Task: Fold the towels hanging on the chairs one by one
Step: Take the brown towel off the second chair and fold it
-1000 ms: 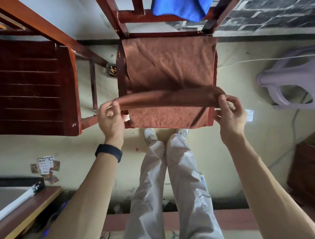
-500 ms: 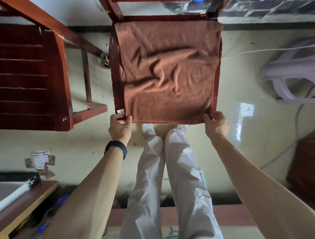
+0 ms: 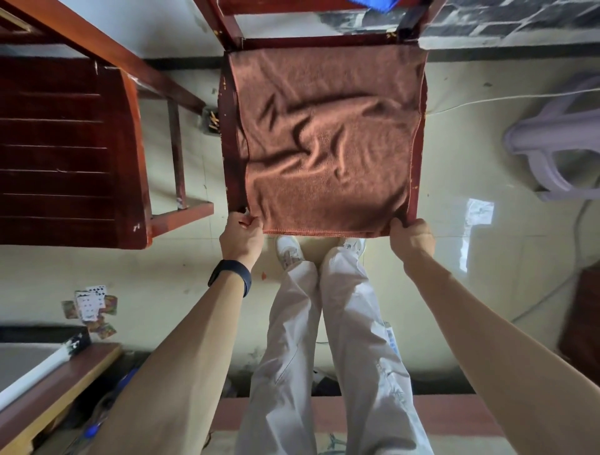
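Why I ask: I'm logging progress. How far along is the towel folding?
Done: the brown towel lies wrinkled on the chair seat, not hanging. In hand: the left hand and right hand pinch its near corners. Left: finishing this fold, then the blue towel hanging above.

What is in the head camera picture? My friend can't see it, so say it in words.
A person's left hand and right hand each grip a near corner of a wrinkled brown towel spread over a wooden chair seat. Pale trousers and white shoes show below.
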{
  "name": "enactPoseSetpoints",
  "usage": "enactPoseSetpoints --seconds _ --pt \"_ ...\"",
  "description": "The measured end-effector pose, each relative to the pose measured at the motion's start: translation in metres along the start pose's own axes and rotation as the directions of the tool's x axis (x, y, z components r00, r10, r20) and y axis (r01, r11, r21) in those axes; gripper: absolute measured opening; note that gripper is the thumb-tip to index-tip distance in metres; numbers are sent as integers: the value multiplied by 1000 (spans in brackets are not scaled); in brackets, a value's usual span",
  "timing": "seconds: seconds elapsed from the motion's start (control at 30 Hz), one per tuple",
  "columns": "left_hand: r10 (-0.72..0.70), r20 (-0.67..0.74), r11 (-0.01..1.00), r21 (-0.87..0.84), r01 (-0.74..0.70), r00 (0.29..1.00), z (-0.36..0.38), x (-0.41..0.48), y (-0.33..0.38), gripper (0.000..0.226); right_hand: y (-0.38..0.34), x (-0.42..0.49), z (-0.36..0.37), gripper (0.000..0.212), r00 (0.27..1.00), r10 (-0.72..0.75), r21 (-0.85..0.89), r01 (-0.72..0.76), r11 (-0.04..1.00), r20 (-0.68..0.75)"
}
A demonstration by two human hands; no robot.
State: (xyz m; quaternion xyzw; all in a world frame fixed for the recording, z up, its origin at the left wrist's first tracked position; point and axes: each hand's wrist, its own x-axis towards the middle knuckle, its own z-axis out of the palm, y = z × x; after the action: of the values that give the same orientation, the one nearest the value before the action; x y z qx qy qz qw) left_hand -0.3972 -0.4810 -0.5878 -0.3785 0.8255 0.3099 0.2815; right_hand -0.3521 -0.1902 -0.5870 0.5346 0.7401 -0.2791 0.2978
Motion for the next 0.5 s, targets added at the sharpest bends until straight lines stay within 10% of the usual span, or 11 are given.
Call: enactPoseSetpoints --seconds 0.23,0.37,0.5 --pt "16 4 968 -252 -15 1000 -44 -30 2 21 11 -29 -34 16 997 28 568 -61 821 65" --pt "68 12 980 -189 -64 998 -73 -53 18 20 0 -51 -70 19 994 -9 670 -64 740 106" --pt "-122 162 904 -389 177 979 -109 -72 46 13 -20 -75 -107 20 995 -15 700 -58 712 97"
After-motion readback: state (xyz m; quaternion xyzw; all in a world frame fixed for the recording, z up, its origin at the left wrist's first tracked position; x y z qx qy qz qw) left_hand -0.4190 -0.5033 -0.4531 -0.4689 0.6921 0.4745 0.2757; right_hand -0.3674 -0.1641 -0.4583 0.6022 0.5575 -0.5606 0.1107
